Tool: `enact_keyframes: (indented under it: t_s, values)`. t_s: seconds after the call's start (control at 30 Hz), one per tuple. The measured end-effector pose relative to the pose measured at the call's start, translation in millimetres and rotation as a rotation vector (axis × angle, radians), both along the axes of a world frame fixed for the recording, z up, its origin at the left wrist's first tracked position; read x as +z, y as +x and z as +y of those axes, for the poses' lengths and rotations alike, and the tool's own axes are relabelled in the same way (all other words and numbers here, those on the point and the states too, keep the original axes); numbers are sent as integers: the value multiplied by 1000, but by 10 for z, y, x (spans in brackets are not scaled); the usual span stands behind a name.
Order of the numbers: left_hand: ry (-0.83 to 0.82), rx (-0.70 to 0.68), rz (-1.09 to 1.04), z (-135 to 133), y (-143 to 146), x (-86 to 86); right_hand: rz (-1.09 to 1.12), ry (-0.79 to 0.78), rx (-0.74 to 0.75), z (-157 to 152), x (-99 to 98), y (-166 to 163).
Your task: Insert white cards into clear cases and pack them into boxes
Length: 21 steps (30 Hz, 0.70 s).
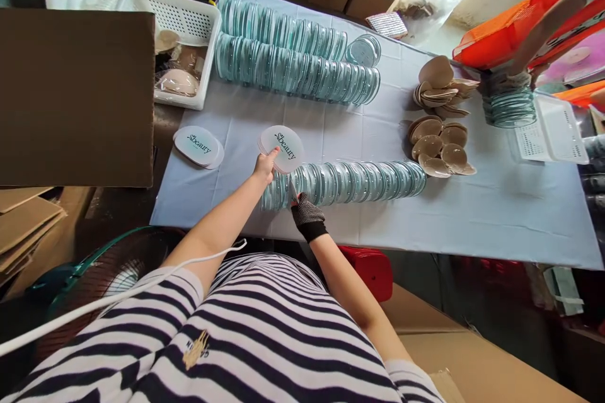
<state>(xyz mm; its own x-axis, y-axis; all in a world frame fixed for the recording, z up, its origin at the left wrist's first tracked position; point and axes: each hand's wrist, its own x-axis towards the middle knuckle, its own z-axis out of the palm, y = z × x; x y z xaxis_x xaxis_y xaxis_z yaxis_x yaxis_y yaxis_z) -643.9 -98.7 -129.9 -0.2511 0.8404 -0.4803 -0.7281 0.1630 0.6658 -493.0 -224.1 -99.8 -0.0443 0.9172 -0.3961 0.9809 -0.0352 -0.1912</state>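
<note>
My bare left hand (265, 165) grips a small fanned stack of pale oval cards (288, 141) printed with "beauty" lettering, thumb on top. The cards are just over the left part of a long row of clear round plastic cases (359, 181) standing on edge. At that row's near side is my right hand (308, 215), in a black dotted glove with fingers bent together. A thin pale sliver shows at its fingertips; I cannot tell whether it is a card or part of a case. Another pile of printed oval cards (198, 148) lies to the left.
Two more rows of clear cases (297, 69) stand farther back. A white basket (205, 75) with wrapped beige pads is at left, beside a cardboard box (75, 97). Beige pads (442, 145) are piled at right. Another person's arm (543, 31) reaches to a case stack (509, 102). A fan (108, 277) stands lower left.
</note>
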Motion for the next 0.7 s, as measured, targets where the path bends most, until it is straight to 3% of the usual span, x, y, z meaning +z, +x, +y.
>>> enact_keyframes:
  t_s: [0.17, 0.3, 0.47, 0.6, 0.7]
  values:
    - [-56, 5, -7, 3, -25, 15, 31, 69, -25, -25, 27, 103]
    - [-48, -10, -16, -11, -20, 27, 67, 94, -4, -34, -95, 143]
    - [-65, -18, 10, -48, -8, 46, 24, 37, 17, 122, -289, -44]
    - [-34, -24, -8, -69, -20, 40, -28, -48, 126, 202, -302, -125]
    - [-11, 13, -32, -76, -28, 40, 196, -212, 5, 257, -245, -71]
